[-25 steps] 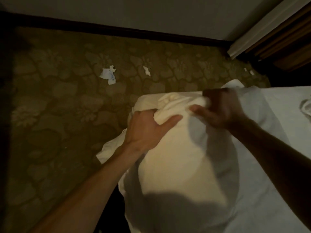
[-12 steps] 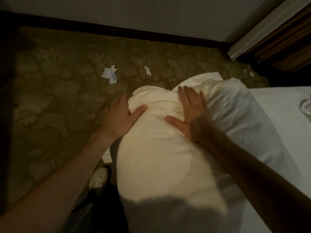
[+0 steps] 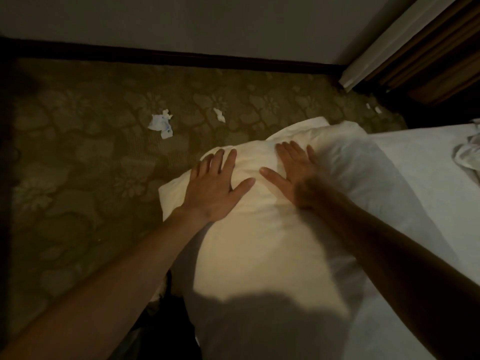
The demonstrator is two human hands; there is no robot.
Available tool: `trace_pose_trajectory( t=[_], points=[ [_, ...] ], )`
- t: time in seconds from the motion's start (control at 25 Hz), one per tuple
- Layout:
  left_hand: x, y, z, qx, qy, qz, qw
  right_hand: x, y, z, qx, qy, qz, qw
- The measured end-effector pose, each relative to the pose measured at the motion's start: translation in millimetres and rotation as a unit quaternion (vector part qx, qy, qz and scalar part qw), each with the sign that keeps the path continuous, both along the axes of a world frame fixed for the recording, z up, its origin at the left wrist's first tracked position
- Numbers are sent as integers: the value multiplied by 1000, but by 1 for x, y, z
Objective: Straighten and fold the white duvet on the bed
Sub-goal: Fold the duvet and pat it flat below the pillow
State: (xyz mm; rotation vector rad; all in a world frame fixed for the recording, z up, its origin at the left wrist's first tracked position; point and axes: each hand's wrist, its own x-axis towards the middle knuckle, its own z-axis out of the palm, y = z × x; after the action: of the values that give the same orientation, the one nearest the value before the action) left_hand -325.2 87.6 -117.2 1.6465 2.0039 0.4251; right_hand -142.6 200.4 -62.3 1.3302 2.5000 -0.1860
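White duvet (image 3: 259, 242), bunched into a thick padded roll, cream under warm light, lower part in shadow; lying at frame centre along the left edge of the white-sheeted bed (image 3: 428, 178), one corner overhanging the floor. No readable writing anywhere. Left hand (image 3: 215, 185) flat on its upper left, fingers spread, gripping nothing. Right hand (image 3: 291, 170) likewise flat and released, pressing beside it. Olive floral-patterned carpet (image 3: 91, 152) at left, crumpled white paper scraps (image 3: 161, 122) in upper left. Dark baseboard (image 3: 181, 55) across the top, brown curtains (image 3: 441, 53) in upper right.
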Motion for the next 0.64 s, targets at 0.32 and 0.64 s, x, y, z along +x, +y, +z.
trace_pose_trajectory(
  t=[0.32,0.64],
  points=[
    [41,-55,36,49,30,-61,996,81,-65,51,-51,93,75,992],
    [177,-166,74,34,45,-74,996,232,-193,73,8,120,129,984]
  ],
)
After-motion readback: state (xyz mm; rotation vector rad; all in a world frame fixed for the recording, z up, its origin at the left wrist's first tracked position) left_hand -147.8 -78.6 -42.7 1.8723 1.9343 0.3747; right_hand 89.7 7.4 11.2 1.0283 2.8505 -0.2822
